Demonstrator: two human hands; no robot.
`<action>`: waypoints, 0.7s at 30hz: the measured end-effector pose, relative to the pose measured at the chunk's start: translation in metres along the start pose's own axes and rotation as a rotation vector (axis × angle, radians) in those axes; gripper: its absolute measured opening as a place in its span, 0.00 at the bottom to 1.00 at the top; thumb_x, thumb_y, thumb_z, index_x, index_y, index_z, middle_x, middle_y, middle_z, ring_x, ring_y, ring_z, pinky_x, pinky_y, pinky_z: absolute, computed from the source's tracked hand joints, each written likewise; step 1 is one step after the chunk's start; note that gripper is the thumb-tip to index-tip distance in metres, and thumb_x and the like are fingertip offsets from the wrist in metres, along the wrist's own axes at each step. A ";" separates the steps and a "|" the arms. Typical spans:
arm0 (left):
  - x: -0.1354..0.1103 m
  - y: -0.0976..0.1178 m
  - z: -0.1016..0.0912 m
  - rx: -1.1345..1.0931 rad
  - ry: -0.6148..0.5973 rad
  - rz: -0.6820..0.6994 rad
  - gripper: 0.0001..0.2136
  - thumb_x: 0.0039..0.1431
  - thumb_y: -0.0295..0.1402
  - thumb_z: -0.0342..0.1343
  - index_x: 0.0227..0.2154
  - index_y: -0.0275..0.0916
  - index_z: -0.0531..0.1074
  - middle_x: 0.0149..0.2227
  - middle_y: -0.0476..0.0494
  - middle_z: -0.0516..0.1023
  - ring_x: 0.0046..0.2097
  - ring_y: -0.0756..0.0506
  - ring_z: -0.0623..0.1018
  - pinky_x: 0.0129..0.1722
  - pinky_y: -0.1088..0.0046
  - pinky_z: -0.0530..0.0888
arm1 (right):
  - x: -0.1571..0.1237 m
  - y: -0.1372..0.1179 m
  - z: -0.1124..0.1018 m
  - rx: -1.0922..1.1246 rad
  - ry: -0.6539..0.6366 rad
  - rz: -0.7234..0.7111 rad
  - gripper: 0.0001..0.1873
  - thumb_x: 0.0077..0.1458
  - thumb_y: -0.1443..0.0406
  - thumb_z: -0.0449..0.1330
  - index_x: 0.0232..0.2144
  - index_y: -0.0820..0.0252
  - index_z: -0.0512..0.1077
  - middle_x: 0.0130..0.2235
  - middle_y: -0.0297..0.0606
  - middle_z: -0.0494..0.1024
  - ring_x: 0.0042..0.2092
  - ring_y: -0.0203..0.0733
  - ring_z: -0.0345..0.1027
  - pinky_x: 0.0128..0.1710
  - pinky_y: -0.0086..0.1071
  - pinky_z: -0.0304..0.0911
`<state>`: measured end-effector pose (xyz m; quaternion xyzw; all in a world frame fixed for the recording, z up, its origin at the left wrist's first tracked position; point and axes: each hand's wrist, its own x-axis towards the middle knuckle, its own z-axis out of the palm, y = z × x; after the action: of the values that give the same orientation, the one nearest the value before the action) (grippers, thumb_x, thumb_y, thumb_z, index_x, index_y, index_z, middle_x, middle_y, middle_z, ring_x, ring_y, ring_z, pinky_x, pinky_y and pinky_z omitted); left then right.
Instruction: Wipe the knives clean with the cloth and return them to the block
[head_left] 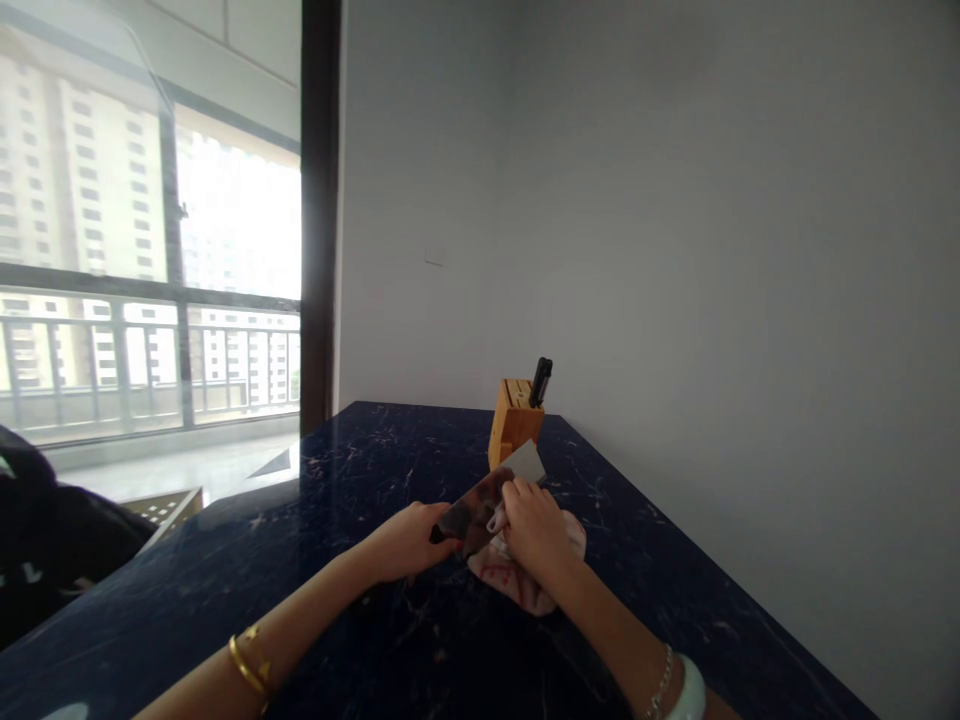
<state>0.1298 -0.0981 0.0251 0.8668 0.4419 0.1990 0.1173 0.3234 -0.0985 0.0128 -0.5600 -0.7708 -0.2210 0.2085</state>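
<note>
My left hand (409,540) is closed around the dark handle of a broad cleaver (495,490), whose shiny blade points up and to the right. My right hand (534,530) presses a pale pink cloth (517,580) against the blade, fingers bent over it. Both hands hover just above the dark blue marble counter (360,480). A wooden knife block (514,425) stands right behind the cleaver, with one black-handled knife (541,381) sticking out of it.
A plain grey wall runs along the counter's right side. At the left are a large window with a balcony railing (150,340) and a dark object (52,530) at the frame edge.
</note>
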 end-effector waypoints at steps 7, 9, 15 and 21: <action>0.000 0.001 0.000 0.027 -0.001 0.002 0.11 0.48 0.38 0.46 0.31 0.39 0.68 0.28 0.49 0.74 0.29 0.49 0.72 0.23 0.80 0.61 | -0.001 -0.007 0.000 0.102 0.060 -0.064 0.07 0.42 0.70 0.52 0.29 0.59 0.61 0.34 0.37 0.66 0.36 0.41 0.58 0.34 0.33 0.50; 0.000 0.001 0.001 0.040 -0.007 0.002 0.11 0.48 0.38 0.46 0.31 0.39 0.68 0.28 0.49 0.74 0.29 0.49 0.72 0.23 0.80 0.61 | 0.002 -0.003 -0.003 0.134 0.132 -0.027 0.07 0.43 0.70 0.52 0.29 0.59 0.61 0.33 0.37 0.65 0.36 0.41 0.57 0.35 0.32 0.50; 0.000 0.000 0.002 0.070 -0.008 0.010 0.10 0.49 0.38 0.46 0.31 0.41 0.67 0.27 0.50 0.74 0.28 0.48 0.73 0.23 0.80 0.61 | 0.011 0.010 -0.007 0.272 0.342 0.060 0.07 0.48 0.68 0.50 0.33 0.59 0.62 0.34 0.38 0.65 0.37 0.41 0.57 0.37 0.33 0.52; 0.001 0.002 0.002 0.100 0.000 -0.028 0.11 0.48 0.38 0.45 0.32 0.40 0.68 0.29 0.48 0.75 0.29 0.48 0.73 0.24 0.80 0.62 | 0.005 -0.004 -0.009 0.331 0.287 -0.063 0.07 0.48 0.68 0.51 0.34 0.58 0.63 0.34 0.36 0.65 0.38 0.40 0.57 0.37 0.34 0.52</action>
<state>0.1326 -0.0988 0.0242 0.8652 0.4636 0.1749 0.0764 0.3192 -0.1007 0.0225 -0.4564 -0.7761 -0.1755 0.3981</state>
